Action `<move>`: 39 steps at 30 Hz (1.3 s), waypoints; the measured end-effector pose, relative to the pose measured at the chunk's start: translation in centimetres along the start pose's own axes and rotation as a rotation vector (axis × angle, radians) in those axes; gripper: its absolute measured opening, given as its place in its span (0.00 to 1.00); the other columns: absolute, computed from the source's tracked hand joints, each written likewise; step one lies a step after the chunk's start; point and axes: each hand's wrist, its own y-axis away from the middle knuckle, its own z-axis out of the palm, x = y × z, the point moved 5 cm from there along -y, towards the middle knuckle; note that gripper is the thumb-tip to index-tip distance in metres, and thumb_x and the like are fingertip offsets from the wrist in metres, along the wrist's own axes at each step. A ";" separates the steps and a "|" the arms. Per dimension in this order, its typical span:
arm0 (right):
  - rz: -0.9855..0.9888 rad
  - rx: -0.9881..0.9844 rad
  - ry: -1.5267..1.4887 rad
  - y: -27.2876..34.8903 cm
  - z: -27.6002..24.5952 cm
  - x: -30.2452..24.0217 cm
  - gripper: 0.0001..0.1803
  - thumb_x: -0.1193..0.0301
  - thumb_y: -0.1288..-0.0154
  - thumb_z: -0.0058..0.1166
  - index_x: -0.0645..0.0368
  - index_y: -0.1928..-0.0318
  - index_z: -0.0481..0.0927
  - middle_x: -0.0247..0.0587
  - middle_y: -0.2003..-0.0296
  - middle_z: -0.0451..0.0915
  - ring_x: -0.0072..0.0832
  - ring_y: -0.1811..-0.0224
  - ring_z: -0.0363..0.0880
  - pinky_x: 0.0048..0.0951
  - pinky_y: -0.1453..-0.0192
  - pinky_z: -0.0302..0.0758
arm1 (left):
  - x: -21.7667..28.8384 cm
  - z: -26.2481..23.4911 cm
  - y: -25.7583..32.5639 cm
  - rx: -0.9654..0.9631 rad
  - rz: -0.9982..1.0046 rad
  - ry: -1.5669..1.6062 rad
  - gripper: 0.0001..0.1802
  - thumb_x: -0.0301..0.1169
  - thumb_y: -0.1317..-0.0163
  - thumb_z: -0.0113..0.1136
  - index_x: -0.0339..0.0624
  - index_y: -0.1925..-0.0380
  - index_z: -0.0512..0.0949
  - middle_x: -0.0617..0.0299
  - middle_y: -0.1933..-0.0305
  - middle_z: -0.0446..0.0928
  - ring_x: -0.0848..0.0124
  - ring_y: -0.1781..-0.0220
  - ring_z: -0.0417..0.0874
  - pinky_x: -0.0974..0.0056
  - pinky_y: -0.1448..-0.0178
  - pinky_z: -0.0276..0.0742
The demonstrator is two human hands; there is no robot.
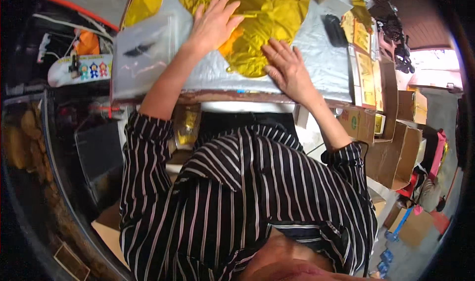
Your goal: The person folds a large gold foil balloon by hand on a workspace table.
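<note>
the gold foil [269, 33] runs lengthwise approx. from the surface's [321, 68] far edge twd. its near edge. your r. hand [289, 69] is nearer the close end, extended fingers touching its right side; your l. hand [213, 27] lies flat on its left, fingers spread. both released, no grip visible.

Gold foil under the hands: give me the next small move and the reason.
Probably smooth the near end of the gold foil with the right hand while the left hand steadies it: the foil looks creased, the left fingers spread over its left side, and the right fingers lie at its near right edge.
</note>
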 end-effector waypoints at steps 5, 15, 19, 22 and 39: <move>0.074 0.035 -0.121 1.5 -2.2 0.5 0.30 0.60 0.25 0.57 0.53 0.26 0.70 0.52 0.23 0.63 0.55 0.20 0.58 0.57 0.19 0.54 | 3.9 -0.8 -2.5 -0.010 0.130 0.017 0.26 0.46 0.26 0.59 0.47 0.33 0.77 0.49 0.23 0.67 0.47 0.22 0.66 0.39 0.22 0.58; 0.486 0.436 -0.282 5.8 -23.1 15.7 0.25 0.65 0.24 0.60 0.55 0.30 0.78 0.39 0.33 0.80 0.25 0.33 0.77 0.26 0.30 0.73 | 18.3 3.1 -14.9 -0.059 0.496 0.486 0.10 0.29 0.35 0.66 0.38 0.55 0.85 0.50 0.50 0.85 0.50 0.49 0.86 0.54 0.44 0.83; 0.526 0.588 -0.331 8.1 -29.2 17.3 0.22 0.66 0.22 0.58 0.62 0.34 0.80 0.34 0.42 0.84 0.20 0.40 0.78 0.22 0.35 0.72 | 25.0 9.0 -20.1 -0.073 0.636 0.342 0.08 0.25 0.36 0.57 0.36 0.69 0.84 0.48 0.61 0.84 0.46 0.57 0.87 0.46 0.54 0.84; 0.504 0.521 -0.197 9.2 -30.7 19.4 0.21 0.64 0.21 0.56 0.62 0.34 0.80 0.34 0.43 0.85 0.20 0.41 0.79 0.23 0.35 0.72 | 28.8 13.3 -23.7 -0.161 0.680 0.128 0.10 0.23 0.42 0.57 0.37 0.65 0.87 0.44 0.57 0.85 0.47 0.56 0.88 0.51 0.53 0.87; 0.639 0.445 -0.263 5.3 -30.0 35.1 0.19 0.65 0.22 0.58 0.63 0.39 0.84 0.36 0.51 0.88 0.21 0.49 0.85 0.26 0.44 0.81 | 29.0 18.0 -37.1 -0.078 0.264 0.410 0.13 0.38 0.50 0.79 0.41 0.75 0.87 0.51 0.70 0.87 0.55 0.67 0.89 0.55 0.57 0.85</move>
